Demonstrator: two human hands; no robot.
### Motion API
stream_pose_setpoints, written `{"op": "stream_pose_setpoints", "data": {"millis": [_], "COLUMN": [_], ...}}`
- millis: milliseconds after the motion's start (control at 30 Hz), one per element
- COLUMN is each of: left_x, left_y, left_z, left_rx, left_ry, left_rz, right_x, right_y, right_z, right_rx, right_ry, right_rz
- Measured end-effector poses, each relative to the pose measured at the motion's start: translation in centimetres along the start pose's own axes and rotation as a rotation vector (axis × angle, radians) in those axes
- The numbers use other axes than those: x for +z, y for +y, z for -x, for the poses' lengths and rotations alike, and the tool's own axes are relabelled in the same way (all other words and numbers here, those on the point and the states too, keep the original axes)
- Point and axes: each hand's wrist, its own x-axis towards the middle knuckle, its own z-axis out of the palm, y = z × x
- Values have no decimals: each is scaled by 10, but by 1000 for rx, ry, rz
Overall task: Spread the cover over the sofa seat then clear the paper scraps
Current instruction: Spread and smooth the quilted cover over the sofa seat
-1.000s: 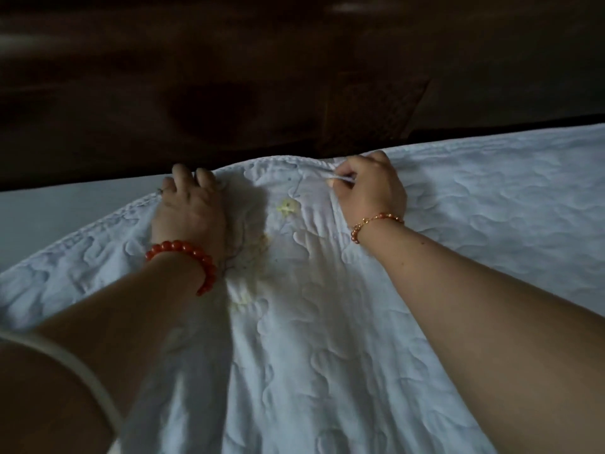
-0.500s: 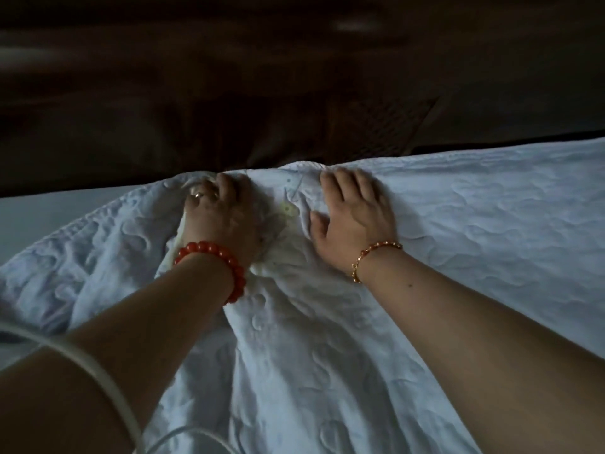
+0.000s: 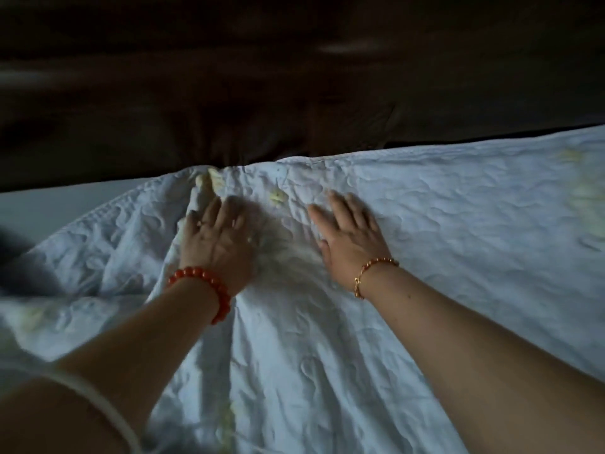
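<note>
The white quilted cover (image 3: 425, 224) lies over the sofa seat, its far edge along the dark backrest (image 3: 294, 93), smooth to the right but bunched in folds left of the left hand (image 3: 214, 237). Both hands lie flat on it, fingers loosely spread, the right hand (image 3: 352, 234) on the smoother part; the left is nearer those folds, so I judge smoothing goes leftward from it
</note>
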Motion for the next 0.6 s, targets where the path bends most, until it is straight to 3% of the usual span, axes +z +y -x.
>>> {"op": "stream_pose_setpoints", "data": {"millis": [133,300,600], "left_x": [-4,0,-11], "left_y": [22,42,48], "left_z": [59,135,238], "left_rx": [-26,31,205], "left_ry": [-68,-183,-279], "left_rz": [138,145,110], "right_x": [2,-1,-3], "right_y": [-9,-23,-72], "right_z": [48,116,226], "right_rx": [15,32,108], "right_ry": [-109,-254,-298], "right_rz": [2,-1,-1]}}
